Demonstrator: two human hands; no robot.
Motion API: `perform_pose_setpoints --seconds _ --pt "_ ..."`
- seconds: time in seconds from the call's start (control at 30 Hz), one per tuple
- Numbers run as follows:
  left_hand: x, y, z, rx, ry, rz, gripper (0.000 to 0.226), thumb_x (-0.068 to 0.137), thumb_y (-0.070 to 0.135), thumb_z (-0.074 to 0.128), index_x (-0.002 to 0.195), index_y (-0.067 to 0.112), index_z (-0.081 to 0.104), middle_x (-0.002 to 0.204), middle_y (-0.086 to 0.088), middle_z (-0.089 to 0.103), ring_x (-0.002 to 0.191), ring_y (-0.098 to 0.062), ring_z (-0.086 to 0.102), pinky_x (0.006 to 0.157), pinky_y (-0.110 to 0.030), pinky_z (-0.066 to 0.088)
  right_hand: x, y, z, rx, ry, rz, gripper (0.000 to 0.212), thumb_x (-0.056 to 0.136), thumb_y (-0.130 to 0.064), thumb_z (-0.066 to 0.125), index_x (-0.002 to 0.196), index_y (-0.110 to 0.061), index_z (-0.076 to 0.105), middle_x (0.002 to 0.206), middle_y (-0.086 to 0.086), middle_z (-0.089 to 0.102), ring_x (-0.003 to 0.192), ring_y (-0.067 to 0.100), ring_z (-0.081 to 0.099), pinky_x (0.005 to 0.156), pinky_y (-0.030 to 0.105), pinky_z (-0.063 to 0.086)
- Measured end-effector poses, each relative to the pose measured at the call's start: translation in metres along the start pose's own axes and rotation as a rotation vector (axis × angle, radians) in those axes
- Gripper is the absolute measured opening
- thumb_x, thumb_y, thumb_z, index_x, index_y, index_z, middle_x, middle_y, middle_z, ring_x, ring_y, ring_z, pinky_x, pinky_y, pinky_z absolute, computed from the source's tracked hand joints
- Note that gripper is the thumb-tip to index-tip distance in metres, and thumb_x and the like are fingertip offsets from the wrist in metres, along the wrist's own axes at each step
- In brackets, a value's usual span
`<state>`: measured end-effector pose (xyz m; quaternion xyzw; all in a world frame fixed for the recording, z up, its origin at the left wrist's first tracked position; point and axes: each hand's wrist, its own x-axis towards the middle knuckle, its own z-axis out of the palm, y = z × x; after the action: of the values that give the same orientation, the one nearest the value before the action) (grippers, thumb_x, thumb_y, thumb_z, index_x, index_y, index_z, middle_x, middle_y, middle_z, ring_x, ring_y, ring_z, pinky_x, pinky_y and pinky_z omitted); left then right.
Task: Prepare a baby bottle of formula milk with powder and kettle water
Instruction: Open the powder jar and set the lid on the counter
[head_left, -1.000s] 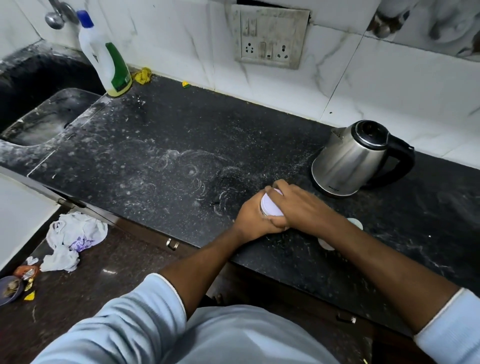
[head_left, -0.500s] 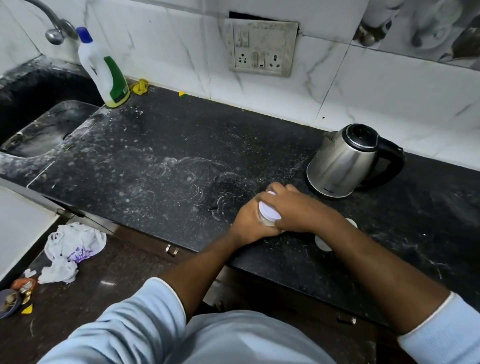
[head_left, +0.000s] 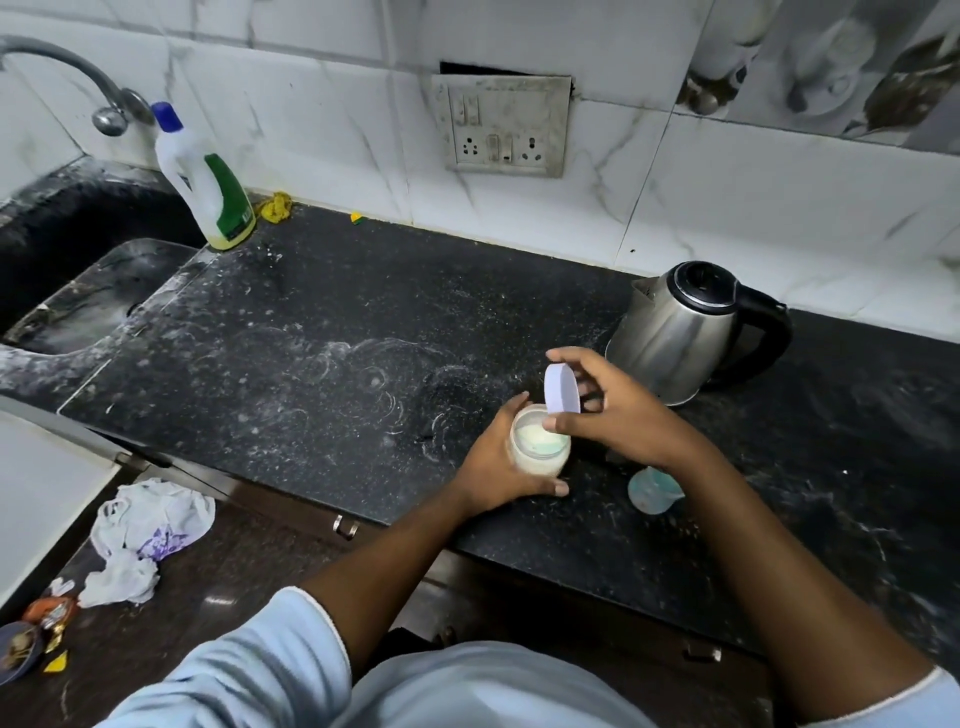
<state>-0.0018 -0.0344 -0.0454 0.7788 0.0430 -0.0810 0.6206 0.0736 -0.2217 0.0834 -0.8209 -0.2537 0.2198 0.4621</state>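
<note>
A small round jar (head_left: 537, 457) stands on the black table (head_left: 322, 332), close to the front edge. The jar is open, with white powder and something pale green inside. The left hand (head_left: 506, 467) holds the jar, and its fingers (head_left: 519, 402) are curled round the side. The right hand (head_left: 626, 415) holds the white lid (head_left: 562, 388) just above the jar's mouth. The lid is tipped up on its edge. The right hand pinches the lid's rim, with one finger on top and the thumb below. Its other fingers are spread loosely behind the lid.

A shiny metal kettle (head_left: 675, 332) with a black handle stands on the table just behind the right hand. Its lid is closed. A small bluish see-through container (head_left: 652, 491) sits on the table next to the jar. It is partly hidden under the right wrist, so I cannot tell if it is the baby bottle.

Far to the left, a white and green soap bottle (head_left: 208, 182) stands near the sink (head_left: 78, 306), under a tap (head_left: 72, 67). A socket plate (head_left: 506, 127) is on the tiled wall. A crumpled plastic bag (head_left: 150, 525) lies on the floor.
</note>
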Motion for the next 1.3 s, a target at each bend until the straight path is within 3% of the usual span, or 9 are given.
perform_pose_setpoints --seconds 0.1,0.23,0.33,0.43,0.57,0.7,0.83,1.03,1.3 --pt "-0.008 0.008 -0.01 0.007 -0.096 0.014 0.155 0.064 0.006 0.106 0.169 0.035 -0.005 0.158 0.02 0.048 0.144 0.013 0.048 0.115 -0.009 0.038 -0.007 0.012 0.002 0.227 0.056 0.004 0.074 0.075 -0.021 0.093 0.138 -0.035 0.056 0.121 -0.007 0.064 0.11 0.003 0.066 0.096 0.028 0.054" --pt "-0.023 0.037 -0.042 0.091 -0.049 0.09 0.145 0.069 0.025 0.103 0.165 0.048 -0.003 0.183 0.005 -0.003 0.169 -0.01 0.001 0.137 -0.036 0.013 -0.012 0.018 0.014 0.434 0.135 -0.041 0.077 0.066 -0.021 0.094 0.131 -0.028 0.054 0.136 0.003 0.061 0.126 0.016 0.064 0.099 0.032 0.056" --pt "-0.03 0.069 -0.056 0.034 0.076 0.137 0.085 0.094 0.072 0.063 0.165 0.035 0.033 0.178 0.003 0.028 0.164 -0.008 0.024 0.129 -0.021 0.023 -0.011 0.015 0.023 0.427 0.171 -0.083 0.076 0.067 -0.024 0.095 0.13 -0.026 0.053 0.137 -0.005 0.064 0.131 0.017 0.061 0.105 0.033 0.053" --pt "-0.021 0.088 -0.061 -0.267 0.209 -0.081 0.041 0.112 0.04 0.057 0.129 0.008 0.076 0.121 -0.006 0.08 0.111 -0.018 0.073 0.092 -0.03 0.059 -0.006 0.008 0.034 0.314 0.164 -0.107 0.075 0.07 -0.025 0.095 0.13 -0.027 0.051 0.143 -0.011 0.062 0.134 0.01 0.056 0.109 0.024 0.046" --pt "-0.017 0.093 -0.078 -0.36 0.222 -0.215 0.011 0.1 -0.001 0.073 0.107 -0.005 0.08 0.091 -0.012 0.083 0.078 -0.018 0.078 0.069 -0.027 0.067 -0.002 -0.004 0.047 0.068 0.18 -0.104 0.075 0.071 -0.022 0.096 0.13 -0.03 0.05 0.152 -0.008 0.052 0.145 -0.01 0.033 0.12 0.025 0.031" --pt "-0.014 0.076 -0.102 -0.13 0.334 -0.24 0.011 0.095 -0.007 0.077 0.105 -0.009 0.08 0.087 -0.02 0.08 0.058 -0.01 0.073 0.055 -0.023 0.062 0.0 -0.01 0.052 -0.196 0.119 -0.035 0.079 0.081 -0.044 0.086 0.147 -0.038 0.043 0.154 -0.017 0.042 0.156 0.013 0.022 0.125 0.052 0.019" --pt "-0.006 0.043 -0.122 0.259 0.456 -0.296 0.005 0.09 0.001 0.081 0.087 0.002 0.084 0.071 -0.01 0.076 0.043 0.002 0.061 0.046 -0.013 0.045 -0.004 -0.006 0.052 -0.166 0.257 -0.052 0.062 0.094 -0.042 0.074 0.149 -0.038 0.046 0.151 -0.016 0.047 0.147 0.007 0.032 0.122 0.041 0.026" --pt "0.001 0.009 -0.114 0.46 0.394 -0.365 0.019 0.089 0.001 0.076 0.073 0.011 0.079 0.081 -0.008 0.076 0.085 -0.022 0.073 0.067 -0.028 0.048 -0.016 0.007 0.047 -0.158 0.313 -0.089 0.042 0.092 -0.002 0.07 0.13 -0.021 0.068 0.136 -0.008 0.061 0.135 0.016 0.047 0.116 0.037 0.037" --pt "0.008 -0.004 -0.11 0.496 0.397 -0.379 0.015 0.092 0.003 0.073 0.093 0.009 0.087 0.1 -0.016 0.083 0.097 -0.03 0.076 0.075 -0.033 0.053 -0.036 0.021 0.045 0.002 0.408 -0.099 0.048 0.087 0.017 0.055 0.112 -0.02 0.074 0.129 -0.007 0.067 0.124 0.008 0.06 0.099 0.031 0.053"
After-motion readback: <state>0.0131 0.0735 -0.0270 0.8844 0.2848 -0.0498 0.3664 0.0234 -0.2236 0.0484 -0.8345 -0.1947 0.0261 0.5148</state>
